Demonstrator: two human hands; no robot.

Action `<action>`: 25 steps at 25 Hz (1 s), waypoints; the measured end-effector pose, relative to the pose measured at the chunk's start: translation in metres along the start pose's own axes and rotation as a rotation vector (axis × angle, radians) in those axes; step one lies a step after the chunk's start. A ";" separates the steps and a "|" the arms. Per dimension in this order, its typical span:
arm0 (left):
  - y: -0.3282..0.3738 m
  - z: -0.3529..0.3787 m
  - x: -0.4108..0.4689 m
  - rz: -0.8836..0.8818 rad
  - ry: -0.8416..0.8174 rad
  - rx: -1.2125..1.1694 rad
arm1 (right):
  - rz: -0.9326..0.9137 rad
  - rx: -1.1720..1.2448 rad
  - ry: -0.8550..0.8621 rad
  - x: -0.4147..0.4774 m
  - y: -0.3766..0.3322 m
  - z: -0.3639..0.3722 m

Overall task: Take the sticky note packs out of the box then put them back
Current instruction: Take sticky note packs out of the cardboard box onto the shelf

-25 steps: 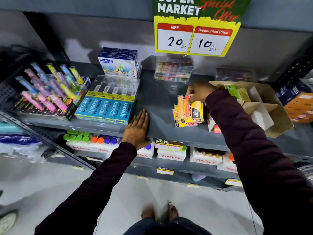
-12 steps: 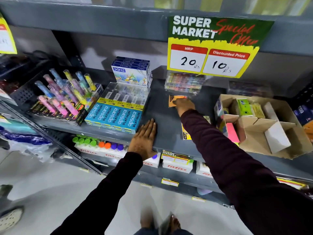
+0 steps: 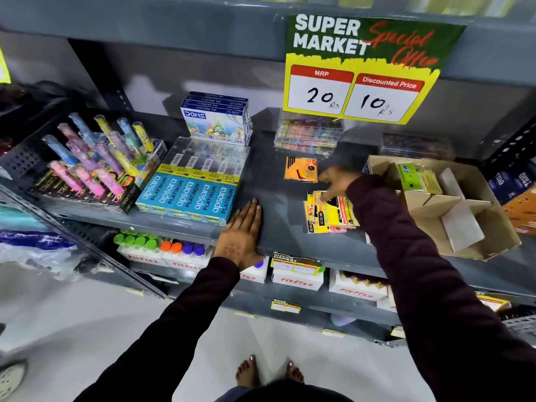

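Observation:
An orange sticky note pack [image 3: 300,169] lies flat on the grey shelf [image 3: 269,181], alone. Nearer the front edge, a loose stack of yellow and orange packs [image 3: 327,213] lies on the shelf. The open cardboard box [image 3: 470,242] stands at the right with dividers inside; a green pack [image 3: 406,174] and a yellow pack [image 3: 429,179] sit in its back part. My right hand [image 3: 338,181] hovers blurred between the orange pack and the stack, fingers apart, holding nothing. Flat on the shelf's front edge rests my left hand [image 3: 240,230].
Blue Apsara pencil boxes [image 3: 188,195] lie just left of my left hand, with DOMS boxes [image 3: 217,120] behind. A rack of coloured tubes [image 3: 95,158] stands at far left. Clear plastic cases [image 3: 307,134] sit at the back under a price sign [image 3: 356,71]. A lower shelf holds Fitfizz boxes [image 3: 297,281].
My right hand set one orange pack down at the back of the shelf, let go, and pulled back toward the stack. My left hand stayed put. The camera view shifted.

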State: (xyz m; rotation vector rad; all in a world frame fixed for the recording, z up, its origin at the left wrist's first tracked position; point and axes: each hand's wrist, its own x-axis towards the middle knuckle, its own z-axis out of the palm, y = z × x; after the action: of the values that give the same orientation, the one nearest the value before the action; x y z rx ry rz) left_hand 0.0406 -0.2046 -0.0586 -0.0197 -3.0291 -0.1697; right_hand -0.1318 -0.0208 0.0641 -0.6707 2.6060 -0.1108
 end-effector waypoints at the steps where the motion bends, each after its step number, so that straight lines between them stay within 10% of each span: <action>1: 0.000 0.000 0.000 -0.002 0.005 -0.001 | 0.018 -0.055 -0.041 -0.013 0.005 0.001; 14: 0.001 0.000 0.000 -0.010 -0.021 0.021 | -0.070 -0.015 0.046 -0.044 -0.018 -0.024; 20: 0.000 0.000 0.001 0.003 -0.036 0.021 | -0.067 0.061 0.467 0.017 -0.077 -0.018; 25: 0.003 -0.002 0.001 -0.005 -0.029 0.045 | -0.104 -0.130 0.280 0.038 -0.112 0.033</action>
State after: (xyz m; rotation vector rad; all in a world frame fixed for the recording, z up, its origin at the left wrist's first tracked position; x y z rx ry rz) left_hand 0.0396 -0.2016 -0.0563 -0.0111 -3.0611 -0.1027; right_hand -0.0976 -0.1359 0.0398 -0.8948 2.8643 -0.0713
